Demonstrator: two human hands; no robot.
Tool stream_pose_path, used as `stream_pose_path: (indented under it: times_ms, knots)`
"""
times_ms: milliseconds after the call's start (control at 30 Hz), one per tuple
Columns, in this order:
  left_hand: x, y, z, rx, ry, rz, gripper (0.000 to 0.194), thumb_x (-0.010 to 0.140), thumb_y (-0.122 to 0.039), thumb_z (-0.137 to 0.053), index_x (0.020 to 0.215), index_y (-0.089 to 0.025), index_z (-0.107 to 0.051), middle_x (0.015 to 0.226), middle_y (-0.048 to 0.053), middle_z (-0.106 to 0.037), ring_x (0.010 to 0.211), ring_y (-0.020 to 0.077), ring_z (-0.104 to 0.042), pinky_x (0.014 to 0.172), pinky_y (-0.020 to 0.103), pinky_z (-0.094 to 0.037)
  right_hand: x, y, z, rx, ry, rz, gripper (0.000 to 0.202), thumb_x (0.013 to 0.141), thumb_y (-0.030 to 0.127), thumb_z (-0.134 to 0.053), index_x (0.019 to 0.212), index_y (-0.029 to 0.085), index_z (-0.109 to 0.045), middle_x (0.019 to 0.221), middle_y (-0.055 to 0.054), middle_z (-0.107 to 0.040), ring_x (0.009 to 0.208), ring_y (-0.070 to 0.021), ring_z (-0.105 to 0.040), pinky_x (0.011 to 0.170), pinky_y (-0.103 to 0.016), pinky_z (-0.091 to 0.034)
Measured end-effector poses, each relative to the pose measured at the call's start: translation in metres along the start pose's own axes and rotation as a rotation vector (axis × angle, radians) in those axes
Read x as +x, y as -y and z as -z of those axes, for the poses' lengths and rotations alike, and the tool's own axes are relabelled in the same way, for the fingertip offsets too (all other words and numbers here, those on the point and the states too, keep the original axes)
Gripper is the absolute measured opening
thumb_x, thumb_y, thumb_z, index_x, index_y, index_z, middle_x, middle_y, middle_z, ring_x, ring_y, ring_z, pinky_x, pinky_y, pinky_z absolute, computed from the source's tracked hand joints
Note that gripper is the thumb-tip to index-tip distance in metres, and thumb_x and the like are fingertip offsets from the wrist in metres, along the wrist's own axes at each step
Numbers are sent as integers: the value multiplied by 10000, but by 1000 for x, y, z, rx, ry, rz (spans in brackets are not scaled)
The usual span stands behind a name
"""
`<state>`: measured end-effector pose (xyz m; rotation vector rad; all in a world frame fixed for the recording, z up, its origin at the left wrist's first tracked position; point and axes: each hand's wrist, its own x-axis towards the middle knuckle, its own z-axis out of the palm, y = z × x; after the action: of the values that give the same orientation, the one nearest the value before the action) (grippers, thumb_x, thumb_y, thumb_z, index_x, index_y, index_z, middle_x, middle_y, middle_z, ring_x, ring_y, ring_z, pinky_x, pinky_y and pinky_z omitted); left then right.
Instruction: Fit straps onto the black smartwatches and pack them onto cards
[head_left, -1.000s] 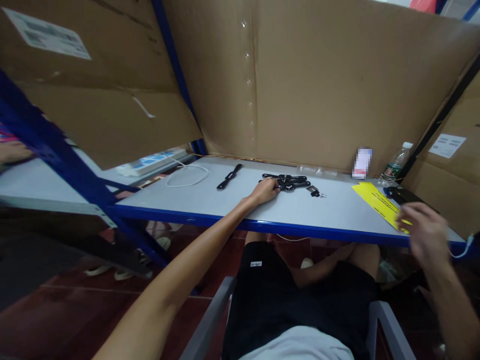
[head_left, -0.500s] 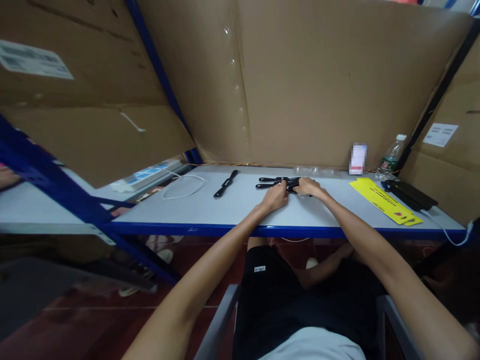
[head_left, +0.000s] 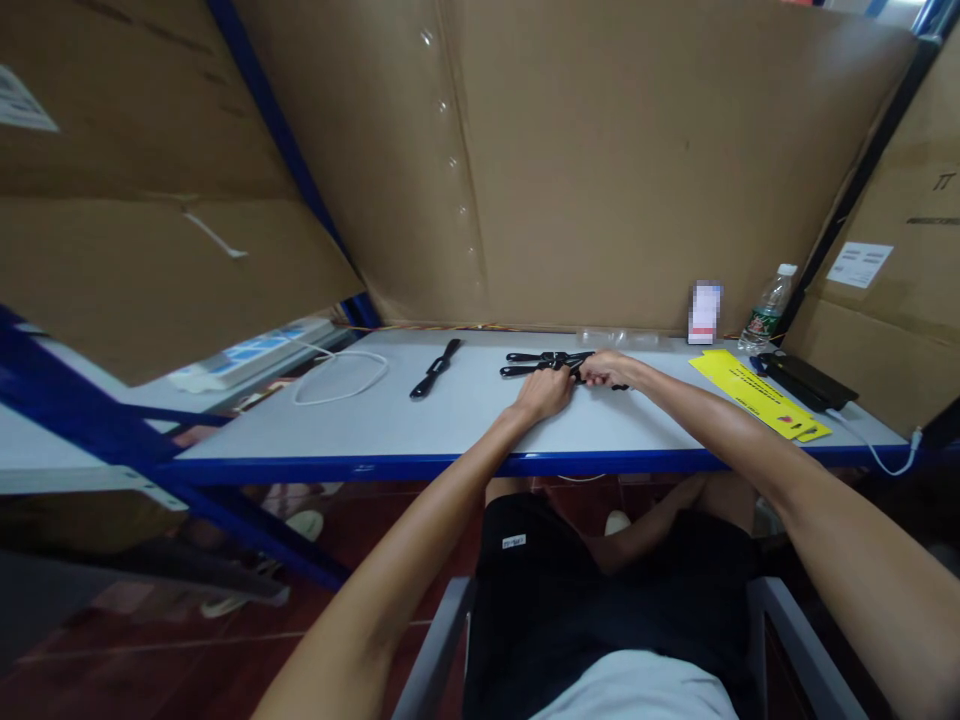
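Clock centred on the black pieces, 12 = away from the person. Nearest: gray chair armrests (head_left: 435,640) either side of 6, black shorts (head_left: 536,600) between them. Next out, the blue front edge (head_left: 360,467) of the table (head_left: 450,430), also at 6.

Left hand (head_left: 546,392) on the near side of the pile, fingers curled over it, touching. Right hand (head_left: 609,370) at 3, fingers bent down onto the pile's right end. Fingertips hidden on both, can't tell if either is actually gripping. Black pieces (head_left: 553,358) lie bunched on the tabletop, long ends pointing to 9; one dark tip (head_left: 620,387) shows under the right wrist.

Around that: yellow cards (head_left: 757,395) at 3, overlapping, black flat device (head_left: 806,380) just beyond at 3. Loose black piece (head_left: 435,370) at 9, apart from the pile, lying slantwise. White cable (head_left: 341,380) looped further out at 9.

Far side: clear plastic (head_left: 619,338) at 1, phone (head_left: 705,312) upright at 2, bottle (head_left: 766,312) past it. Cardboard wall (head_left: 585,180) at 12.
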<state>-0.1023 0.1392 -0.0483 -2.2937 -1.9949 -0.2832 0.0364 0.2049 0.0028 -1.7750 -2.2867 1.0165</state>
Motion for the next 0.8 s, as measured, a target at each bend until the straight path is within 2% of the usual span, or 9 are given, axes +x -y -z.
stream_pose_path:
  times_ms: [100,200,267,367,433,500,600,700,800]
  knots:
    - [2,1,0,-5,-2,6,454,1052,-380,-309,1246,-141,-644,1140,208,-733,1094,346,-700,924,434,-515,-7,0,4,-164,-91,156,114,775,72,-677,692,141,-638,792,-102,-715,788,-202,-669,720,-264,-457]
    - [2,-1,2,-20,-17,31,446,1046,-370,-323,1240,-152,-660,1160,197,-735,1092,338,-704,922,428,-522,-14,-1,7,-340,-263,389,144,758,78,-687,863,163,-738,1019,-127,-759,1057,-272,-671,854,-294,-453]
    - [2,-2,4,-30,-17,50,449,1043,-376,-330,1217,-152,-679,1162,198,-735,1094,339,-704,923,427,-524,-17,-6,3,-362,-456,470,211,838,127,-616,982,191,-756,1051,-98,-764,1050,-250,-677,849,-291,-457]
    - [2,-4,6,-43,-15,63,442,1037,-381,-353,1205,-152,-693,1157,193,-738,1095,329,-705,933,418,-523,-19,-21,-10,-216,-669,388,291,915,157,-512,1074,214,-748,1020,-47,-765,960,-201,-686,793,-267,-469]
    - [1,-4,7,-45,-22,66,438,1035,-372,-357,1204,-155,-696,1163,186,-739,1095,319,-706,935,410,-524,-19,-33,-21,-179,-695,389,330,899,133,-515,1114,233,-746,1030,-27,-755,945,-189,-675,796,-264,-473]
    - [1,-4,7,-41,-26,72,444,1034,-372,-352,1204,-156,-701,1161,185,-741,1096,320,-706,932,410,-527,-21,-43,-30,-219,-693,464,374,880,102,-521,1137,252,-747,1068,-27,-735,954,-187,-657,824,-271,-470]
    - [2,-3,6,-39,-18,77,452,1033,-375,-349,1203,-158,-707,1160,189,-742,1100,328,-704,927,415,-531,-25,-49,-37,-326,-658,549,319,889,100,-512,997,238,-779,1097,-55,-702,967,-199,-634,832,-284,-464]
    - [3,-2,4,-44,-3,88,454,1033,-383,-353,1192,-161,-716,1172,191,-740,1112,328,-700,944,418,-526,-29,-50,-37,-339,-705,501,330,911,93,-465,860,208,-770,1079,-80,-682,977,-211,-619,816,-294,-463]
    - [4,-2,2,-52,-5,94,448,1035,-389,-362,1201,-165,-713,1185,191,-736,1124,325,-695,967,421,-516,-28,-50,-37,-265,-796,415,373,909,68,-446,1039,213,-764,1125,-83,-672,1010,-216,-615,844,-304,-473]
